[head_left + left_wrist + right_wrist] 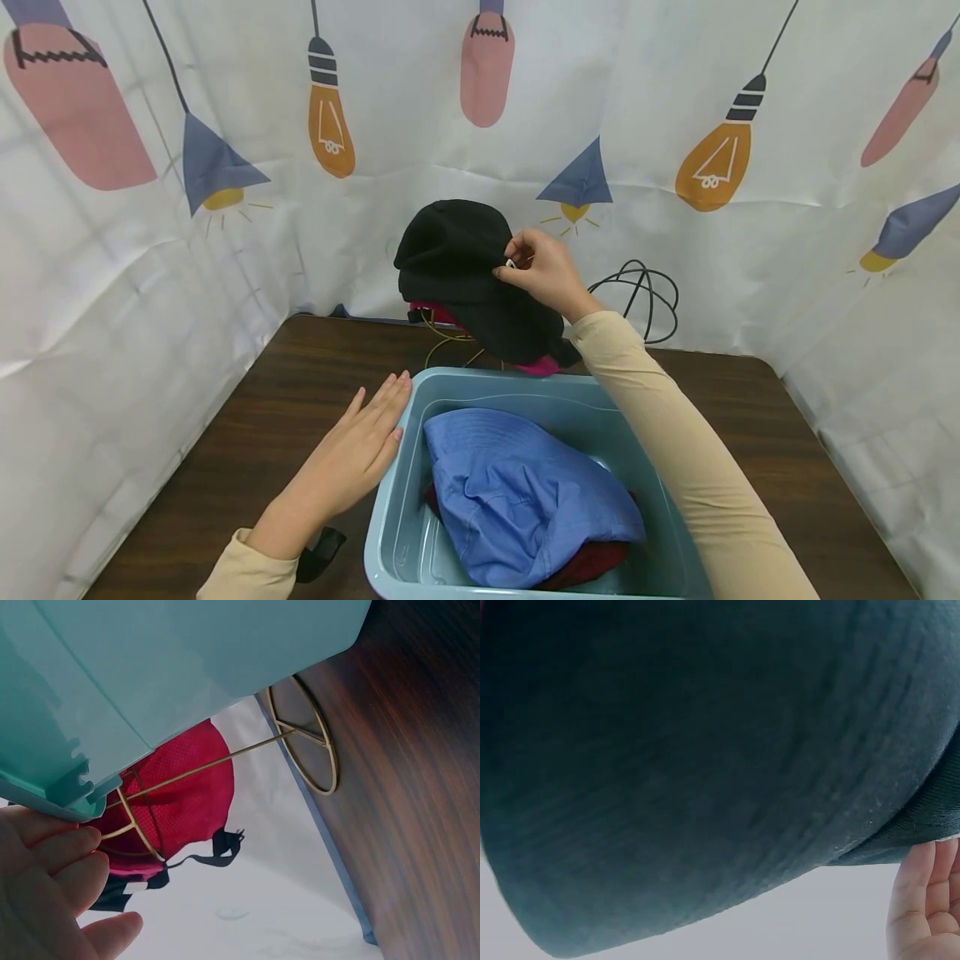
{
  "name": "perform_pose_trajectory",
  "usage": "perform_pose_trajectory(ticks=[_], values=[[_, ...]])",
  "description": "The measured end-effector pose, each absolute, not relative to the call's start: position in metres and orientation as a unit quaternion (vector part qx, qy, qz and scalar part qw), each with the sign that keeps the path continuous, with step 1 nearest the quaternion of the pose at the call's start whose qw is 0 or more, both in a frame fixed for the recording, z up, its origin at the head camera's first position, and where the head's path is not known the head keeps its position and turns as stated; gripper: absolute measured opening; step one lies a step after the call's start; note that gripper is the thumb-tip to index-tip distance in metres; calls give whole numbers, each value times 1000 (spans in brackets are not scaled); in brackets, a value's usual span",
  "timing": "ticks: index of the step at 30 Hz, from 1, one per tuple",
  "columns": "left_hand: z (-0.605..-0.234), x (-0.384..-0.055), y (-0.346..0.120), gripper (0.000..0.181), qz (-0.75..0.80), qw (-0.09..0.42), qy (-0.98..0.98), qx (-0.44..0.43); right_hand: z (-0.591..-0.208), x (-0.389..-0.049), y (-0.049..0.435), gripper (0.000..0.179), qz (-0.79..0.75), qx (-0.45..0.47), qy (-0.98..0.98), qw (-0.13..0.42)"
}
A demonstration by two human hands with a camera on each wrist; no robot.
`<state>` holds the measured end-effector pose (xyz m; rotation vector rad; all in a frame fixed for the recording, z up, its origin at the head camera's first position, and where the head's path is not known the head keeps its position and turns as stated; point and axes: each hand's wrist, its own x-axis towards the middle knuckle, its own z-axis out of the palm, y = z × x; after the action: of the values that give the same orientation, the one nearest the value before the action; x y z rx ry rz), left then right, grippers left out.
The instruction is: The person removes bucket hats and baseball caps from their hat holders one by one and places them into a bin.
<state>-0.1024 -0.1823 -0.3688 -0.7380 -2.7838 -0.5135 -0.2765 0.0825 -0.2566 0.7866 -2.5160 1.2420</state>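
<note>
My right hand (553,273) pinches the side edge of a black cap (453,250) above the back of the table, by a small white piece. In the right wrist view the cap's dark fabric (705,765) fills most of the picture, with fingers (913,892) at its edge. Fingers straight, my left hand (348,458) rests against the left rim of a light blue plastic tub (390,508). A blue bucket hat (517,500) lies in the tub over a dark red item (588,564). Behind the tub, a pink-red cap (191,780) hangs on a gold wire stand (251,746), partly hidden by the black cap.
A black wire stand (651,302) stands at the back right, near the printed white curtain (420,100). The dark wooden table (247,433) extends on both sides of the tub. A black strap (321,554) shows at my left wrist.
</note>
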Motion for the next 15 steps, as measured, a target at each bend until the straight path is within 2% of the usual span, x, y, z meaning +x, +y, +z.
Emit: perform_pose_trajectory(ticks=[15], values=[[-370, -103, -183, 55, -164, 125, -943, -262, -256, -272, 68, 23, 436, 301, -843, 96]])
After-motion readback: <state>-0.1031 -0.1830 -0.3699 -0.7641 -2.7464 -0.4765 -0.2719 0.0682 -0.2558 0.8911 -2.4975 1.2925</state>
